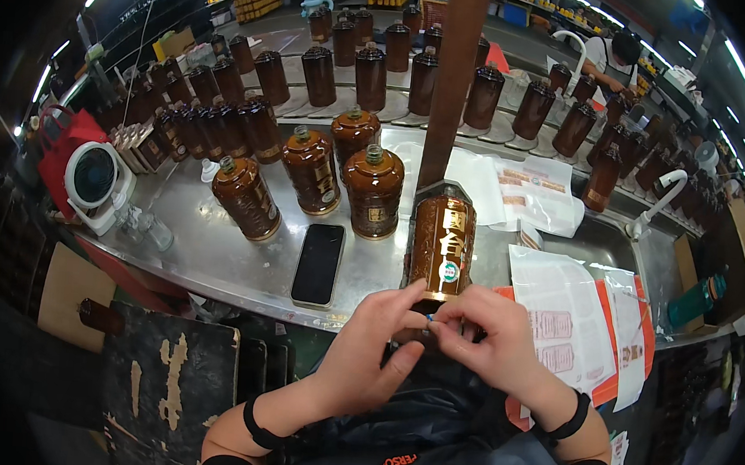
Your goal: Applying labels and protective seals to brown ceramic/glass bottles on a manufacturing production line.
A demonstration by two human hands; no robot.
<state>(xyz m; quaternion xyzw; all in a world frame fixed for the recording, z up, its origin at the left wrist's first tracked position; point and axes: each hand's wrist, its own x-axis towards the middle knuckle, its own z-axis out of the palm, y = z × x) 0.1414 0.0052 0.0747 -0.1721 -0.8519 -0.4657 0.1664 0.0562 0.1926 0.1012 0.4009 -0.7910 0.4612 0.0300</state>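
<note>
Gold-lettered bottle (439,247), round label (449,273); left hand (375,341), right hand (493,338) near

A blue speck (430,318) shows at the right grip (488,337) — too small to identify.

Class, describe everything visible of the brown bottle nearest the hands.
The brown bottle looks glossy, like glass or glaze, with large gold characters, a small round white-and-green sticker below them, and a gold band at its near end. That end is close to the left hand and right hand; contact and exact tilt are unclear. Its neck is not visible. A brown post stands beyond it.
</note>
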